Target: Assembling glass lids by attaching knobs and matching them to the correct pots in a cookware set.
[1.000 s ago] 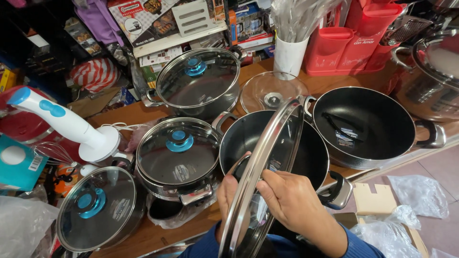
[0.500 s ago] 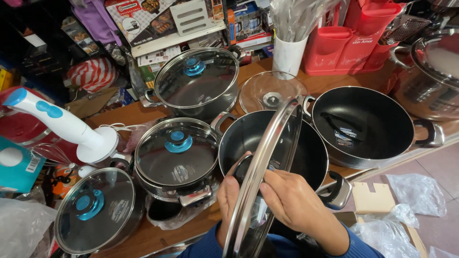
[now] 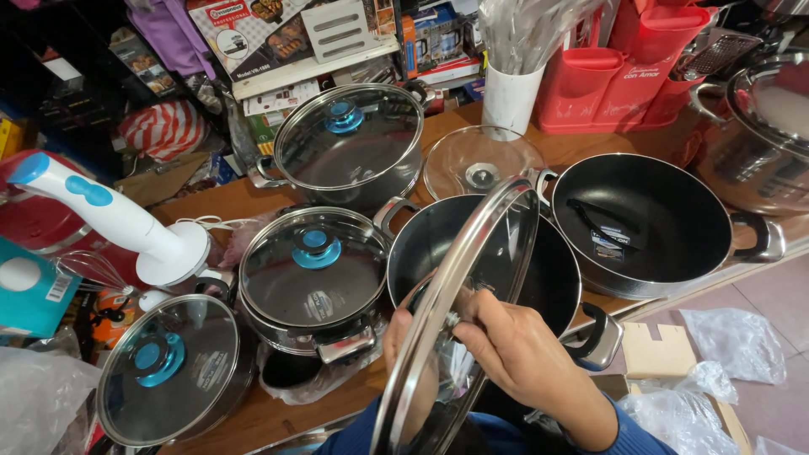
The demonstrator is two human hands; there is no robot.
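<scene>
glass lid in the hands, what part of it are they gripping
The round steel-rimmed glass lid stands on edge over the open black pot. The right hand pinches at its centre; the left hand supports it from behind the glass.

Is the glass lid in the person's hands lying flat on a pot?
No, the steel-rimmed glass lid is held tilted on edge above the open black pot.

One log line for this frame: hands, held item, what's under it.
right hand: grip at centre of steel-rimmed glass lid | left hand: behind lid, supporting | lid: tilted on edge | below: open black non-stick pot
</scene>
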